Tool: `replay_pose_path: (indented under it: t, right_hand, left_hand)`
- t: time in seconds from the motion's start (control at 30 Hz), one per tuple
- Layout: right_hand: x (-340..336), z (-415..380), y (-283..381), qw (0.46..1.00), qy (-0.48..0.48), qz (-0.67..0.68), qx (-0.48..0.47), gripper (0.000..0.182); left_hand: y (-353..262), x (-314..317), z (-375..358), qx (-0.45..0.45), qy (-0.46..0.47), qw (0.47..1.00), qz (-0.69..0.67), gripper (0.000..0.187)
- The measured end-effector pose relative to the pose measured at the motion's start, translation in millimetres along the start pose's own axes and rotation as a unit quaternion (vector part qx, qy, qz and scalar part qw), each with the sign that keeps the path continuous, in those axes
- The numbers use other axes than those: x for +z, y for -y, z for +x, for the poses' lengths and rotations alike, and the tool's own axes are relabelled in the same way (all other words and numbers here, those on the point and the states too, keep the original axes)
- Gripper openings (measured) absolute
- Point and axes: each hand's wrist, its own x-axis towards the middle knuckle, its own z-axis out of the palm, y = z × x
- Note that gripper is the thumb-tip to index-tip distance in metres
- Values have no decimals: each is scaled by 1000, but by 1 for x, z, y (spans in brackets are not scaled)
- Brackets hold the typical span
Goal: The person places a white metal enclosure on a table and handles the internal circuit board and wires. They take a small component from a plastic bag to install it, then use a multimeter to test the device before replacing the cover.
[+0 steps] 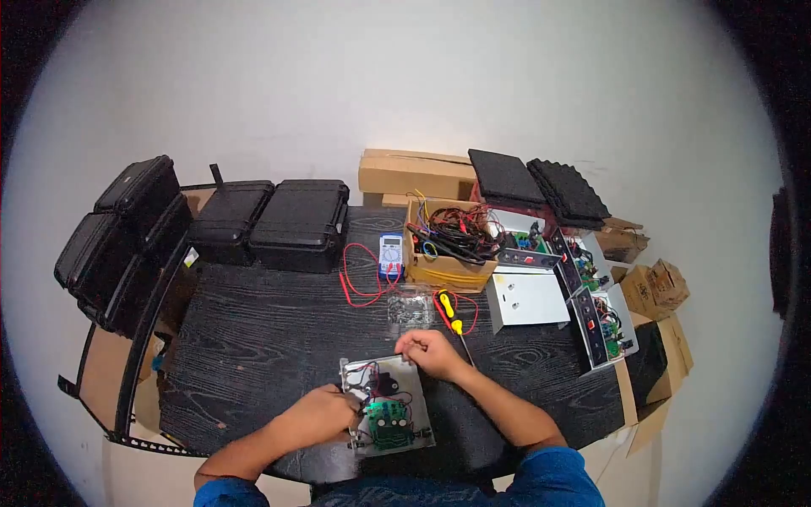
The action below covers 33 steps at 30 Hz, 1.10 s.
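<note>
An open metal case [416, 390] with wires and a green circuit board [390, 422] inside lies near the front edge of the table. My left hand [323, 414] is closed around its left side, by the end panel and the wires; the fingertips are partly hidden. At the case's upper right corner is my right hand [429, 351], its fingers pinched together. Whatever they hold is too small to make out. Just beyond sits a clear plastic tray [410, 309] of small parts. A yellow and black screwdriver [450, 312] lies right of the tray.
A multimeter [390, 256] with red leads and a cardboard box [448, 275] of cables stand behind. To the right are a white metal cover [530, 302] and several open units with circuit boards [604, 328]. Black hard cases [300, 224] line the back left.
</note>
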Motion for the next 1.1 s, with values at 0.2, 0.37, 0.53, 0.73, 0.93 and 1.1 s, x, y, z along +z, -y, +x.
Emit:
replay_pose_path:
  t: [0.2, 0.37, 0.53, 0.73, 0.93, 1.1]
  right_hand:
    - [18, 13, 16, 997, 29, 25, -63, 19]
    - [-6, 5, 12, 993, -18, -72, -90, 21]
    - [-31, -17, 35, 995, -48, -41, -77, 19]
    - [-50, -30, 53, 997, -9, -62, -36, 20]
    - [-52, -29, 50, 994, -17, -98, -32, 17]
    - [-48, -27, 50, 992, -41, -117, -35, 14]
  left_hand:
    - [-1, 18, 25, 105, -107, 983, -103, 32]
    - [-8, 36, 33, 65, -138, 979, -135, 36]
    - [-28, 37, 47, -7, -201, 975, -99, 37]
    - [-32, 46, 75, -57, -224, 972, -41, 36]
    - [-26, 56, 94, -76, -295, 952, -39, 34]
    - [-10, 32, 87, -119, -293, 947, -57, 31]
